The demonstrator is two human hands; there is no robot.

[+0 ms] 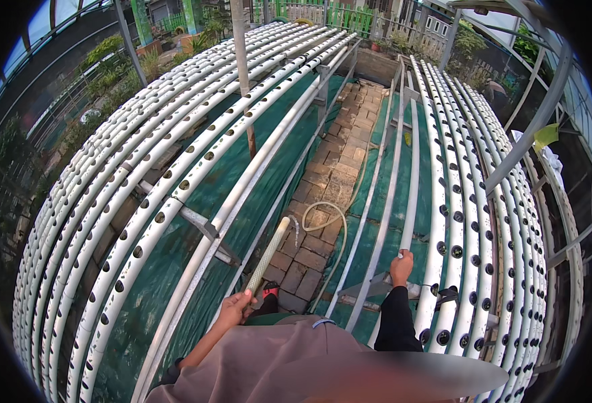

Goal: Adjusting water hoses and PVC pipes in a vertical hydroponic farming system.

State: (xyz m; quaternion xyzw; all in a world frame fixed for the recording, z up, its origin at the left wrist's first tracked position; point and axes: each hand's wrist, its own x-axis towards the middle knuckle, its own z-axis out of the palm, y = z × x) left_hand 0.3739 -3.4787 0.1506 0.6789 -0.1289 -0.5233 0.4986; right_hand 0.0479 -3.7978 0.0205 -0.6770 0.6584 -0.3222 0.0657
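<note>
My left hand (236,308) is closed around a pale, braided plastic hose (270,254), which points forward and up over the path. A thin stream of water (296,231) falls from its open end. On the right, my right hand (401,268) is wrapped around a plain white pipe (412,176) beside the rack. Its fingers hide part of that pipe. Just right of this hand run white hydroponic pipes (434,201) with round holes. Black net cups sit in many of the holes, some with small green seedlings (456,251).
A brick path (326,186) runs ahead, with a looped hose (345,226) lying on it. Another rack of holed white pipes (175,174) stands left. Green sheeting (185,282) covers the ground below. A wooden pole (240,55) and a grey metal post (532,131) rise among the racks.
</note>
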